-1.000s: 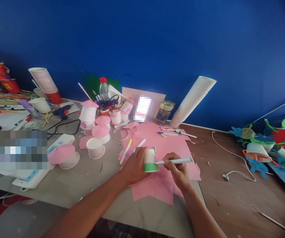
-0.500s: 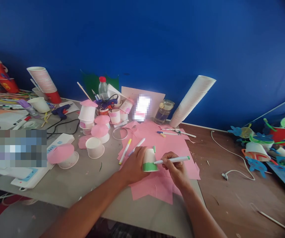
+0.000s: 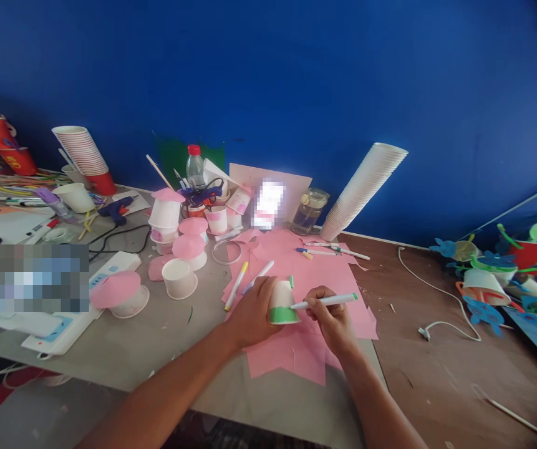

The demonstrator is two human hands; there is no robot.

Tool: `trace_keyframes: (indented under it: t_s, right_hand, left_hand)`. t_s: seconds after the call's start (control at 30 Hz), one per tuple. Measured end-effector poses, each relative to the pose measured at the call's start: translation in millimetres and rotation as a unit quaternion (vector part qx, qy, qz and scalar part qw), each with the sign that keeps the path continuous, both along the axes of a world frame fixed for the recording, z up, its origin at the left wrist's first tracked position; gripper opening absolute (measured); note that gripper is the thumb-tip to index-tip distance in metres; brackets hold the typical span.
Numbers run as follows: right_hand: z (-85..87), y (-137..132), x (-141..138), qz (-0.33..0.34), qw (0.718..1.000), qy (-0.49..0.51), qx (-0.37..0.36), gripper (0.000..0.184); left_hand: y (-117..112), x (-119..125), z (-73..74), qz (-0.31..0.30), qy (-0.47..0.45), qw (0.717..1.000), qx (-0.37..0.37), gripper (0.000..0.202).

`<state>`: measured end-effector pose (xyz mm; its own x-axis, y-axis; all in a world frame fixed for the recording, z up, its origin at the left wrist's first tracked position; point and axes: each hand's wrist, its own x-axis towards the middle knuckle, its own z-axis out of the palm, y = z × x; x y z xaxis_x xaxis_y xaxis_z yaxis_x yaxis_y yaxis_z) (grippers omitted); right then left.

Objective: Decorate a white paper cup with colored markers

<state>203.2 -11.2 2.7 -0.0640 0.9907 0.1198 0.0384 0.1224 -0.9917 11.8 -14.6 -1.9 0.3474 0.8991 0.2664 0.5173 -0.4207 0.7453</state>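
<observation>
My left hand [image 3: 253, 312] grips an upside-down white paper cup [image 3: 282, 300] from the left, and the cup rests on pink paper sheets [image 3: 296, 355]. A green band is coloured around the cup's lower rim. My right hand [image 3: 331, 320] holds a green-capped marker [image 3: 328, 302] like a pen, with its tip at the cup's right side. The contact point is partly hidden by the fingers. Two more markers [image 3: 236, 285] lie on the pink paper to the left of my left hand.
Pink-topped paper cups, a glue gun [image 3: 117, 209], a bottle [image 3: 195, 168] and a glass jar [image 3: 309, 212] stand beyond the pink paper. A tall stack of white cups [image 3: 362, 190] leans against the blue wall. Paper-cup crafts [image 3: 486, 284] and a white cable lie on the wooden surface to the right.
The marker has tilted slightly, with its capped end swung toward the cup's top. Its tip stays at the cup. The hands and cup have barely moved.
</observation>
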Motion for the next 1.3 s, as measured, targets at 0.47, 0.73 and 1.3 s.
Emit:
trace_keyframes:
  t_s: [0.47, 0.73, 1.3]
  right_hand:
    - [2.1, 1.8, 2.0, -0.012, 0.999, 0.030, -0.042, 0.027]
    - [-1.3, 2.8, 4.2, -0.011, 0.997, 0.047, -0.059, 0.026]
    - [-2.9, 4.3, 4.8, -0.008, 0.993, 0.077, -0.089, 0.026]
  left_hand:
    - [-0.7, -0.4, 1.7, 0.000, 0.004, 1.000, 0.001, 0.069]
    - [-0.7, -0.9, 1.5, 0.001, -0.003, 1.000, 0.010, 0.069]
    - [-0.6, -1.0, 1.2, -0.007, -0.007, 1.000, -0.007, 0.072]
